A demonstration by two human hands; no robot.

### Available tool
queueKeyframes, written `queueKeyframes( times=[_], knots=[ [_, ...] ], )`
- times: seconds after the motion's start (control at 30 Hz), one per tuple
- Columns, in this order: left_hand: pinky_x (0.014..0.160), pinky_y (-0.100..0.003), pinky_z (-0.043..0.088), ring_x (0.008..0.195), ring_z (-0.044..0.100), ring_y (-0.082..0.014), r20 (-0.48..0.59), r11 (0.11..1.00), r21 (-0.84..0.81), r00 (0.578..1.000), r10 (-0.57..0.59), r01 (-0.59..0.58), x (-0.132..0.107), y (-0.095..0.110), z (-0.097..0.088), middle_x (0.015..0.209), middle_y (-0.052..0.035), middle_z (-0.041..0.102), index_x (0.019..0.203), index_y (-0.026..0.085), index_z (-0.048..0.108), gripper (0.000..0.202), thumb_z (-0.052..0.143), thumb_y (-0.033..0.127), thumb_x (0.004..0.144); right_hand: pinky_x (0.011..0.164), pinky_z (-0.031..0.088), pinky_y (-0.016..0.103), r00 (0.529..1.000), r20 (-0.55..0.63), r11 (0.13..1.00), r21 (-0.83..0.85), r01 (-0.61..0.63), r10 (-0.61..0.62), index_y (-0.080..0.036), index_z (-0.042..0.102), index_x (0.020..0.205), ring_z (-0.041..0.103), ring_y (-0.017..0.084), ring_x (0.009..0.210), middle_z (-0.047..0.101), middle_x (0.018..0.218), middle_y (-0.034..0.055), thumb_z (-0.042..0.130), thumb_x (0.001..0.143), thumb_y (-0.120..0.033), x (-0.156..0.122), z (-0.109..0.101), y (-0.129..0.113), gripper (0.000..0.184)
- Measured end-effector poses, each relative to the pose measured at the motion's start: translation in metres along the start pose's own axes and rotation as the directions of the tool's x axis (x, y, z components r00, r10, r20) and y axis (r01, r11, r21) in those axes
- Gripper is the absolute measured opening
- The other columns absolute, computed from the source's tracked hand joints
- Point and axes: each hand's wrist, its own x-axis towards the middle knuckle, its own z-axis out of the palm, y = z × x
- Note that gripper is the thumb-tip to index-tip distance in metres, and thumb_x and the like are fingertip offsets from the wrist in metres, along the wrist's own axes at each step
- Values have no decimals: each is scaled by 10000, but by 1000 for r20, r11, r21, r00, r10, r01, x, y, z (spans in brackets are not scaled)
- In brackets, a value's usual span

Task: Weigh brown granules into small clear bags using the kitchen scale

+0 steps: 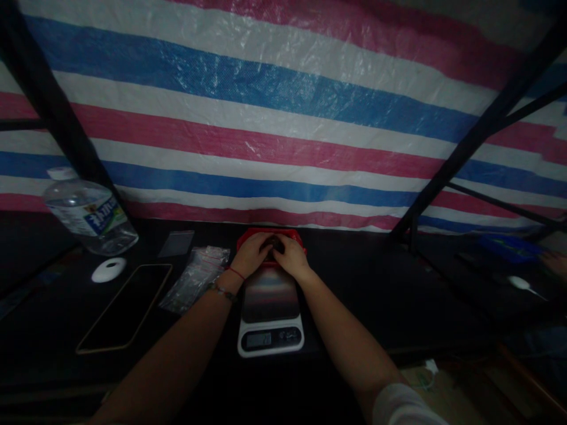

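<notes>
Both of my hands reach into a shallow red tray behind a kitchen scale. My left hand and my right hand curve inward until their fingertips nearly meet. Between the fingers lies a small clump of dark brown material, too dim to name. The fingers of both hands are bent and closed in on it. The scale has a white base, a shiny metal plate and a lit display whose digits I cannot read. Most of the tray's inside is hidden by my hands.
Left of the scale lie clear zip bags, a single flat bag, a phone, a white mouse-like object and a large clear bottle. Dark metal posts flank a striped sheet. Another person's hand shows far right, beside a blue tray.
</notes>
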Motion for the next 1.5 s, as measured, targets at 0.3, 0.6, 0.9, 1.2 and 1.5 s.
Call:
queueKeyframes(
  times=[0.3,0.6,0.9,1.2,1.5],
  knots=[
    [994,-416,440,1101,571,-232,22,997,55,999,-46,45,-1,-8,1,1158,-89,632,1201,180,558,389,572,256,819,1033,375,390,1000,-15,1000,4,-9,9,-201,489,1318,511,221,1188,575,1278,91,552,820,-224,0,4,11,502],
    [1008,-399,429,1123,566,-223,9,995,95,1000,7,-8,-2,-5,-2,1174,-86,636,1204,179,569,370,518,278,851,1009,399,379,998,-32,999,-8,-47,46,-191,418,1374,530,231,1167,571,1277,103,574,805,-235,-1,2,7,591],
    [999,-388,440,1118,572,-225,-5,998,64,1000,-29,29,-2,-2,-2,1187,-88,629,1218,172,552,405,557,291,831,971,427,396,999,-4,999,11,-34,34,-216,387,1391,553,237,1121,617,1192,96,573,802,-238,-2,3,4,618],
    [990,-384,442,1091,583,-220,-6,999,45,1000,-16,17,-3,-2,-2,1159,-81,646,1194,179,575,382,575,279,825,1007,402,381,1000,-13,999,42,3,-2,-186,526,1280,547,215,1143,603,1235,99,573,774,-187,0,7,5,508],
    [1024,-389,427,1129,561,-204,18,999,16,999,41,-41,-4,0,-1,1207,-90,620,1203,163,568,358,448,232,873,973,429,364,997,-79,998,50,27,-23,-172,591,1189,571,211,1064,634,1131,94,619,755,-209,1,7,5,436]
  ],
)
